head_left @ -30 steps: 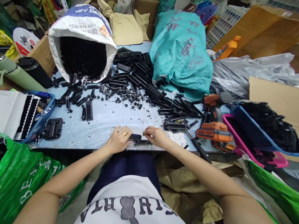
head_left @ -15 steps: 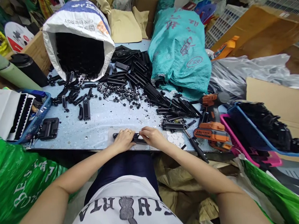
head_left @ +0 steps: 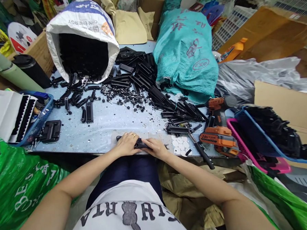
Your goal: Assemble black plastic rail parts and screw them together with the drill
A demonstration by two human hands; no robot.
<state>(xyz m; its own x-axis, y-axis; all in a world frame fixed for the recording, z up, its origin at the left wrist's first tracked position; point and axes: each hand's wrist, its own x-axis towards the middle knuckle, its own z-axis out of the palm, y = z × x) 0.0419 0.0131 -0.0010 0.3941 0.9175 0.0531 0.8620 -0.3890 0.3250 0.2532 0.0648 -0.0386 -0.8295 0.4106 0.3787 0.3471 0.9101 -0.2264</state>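
Gripping a black part (head_left: 140,143) at the near edge of the blue table (head_left: 109,117), the left hand (head_left: 127,143) folds over it while the right hand (head_left: 155,147) clasps it just beside, fingers curled round. Just right of that hand lie white discs (head_left: 180,144), then a black-handled tool (head_left: 205,155) and an orange cordless drill (head_left: 217,135). Loose screws (head_left: 133,99) scatter farther back, between a white sack (head_left: 89,24) and a teal sack (head_left: 186,55).
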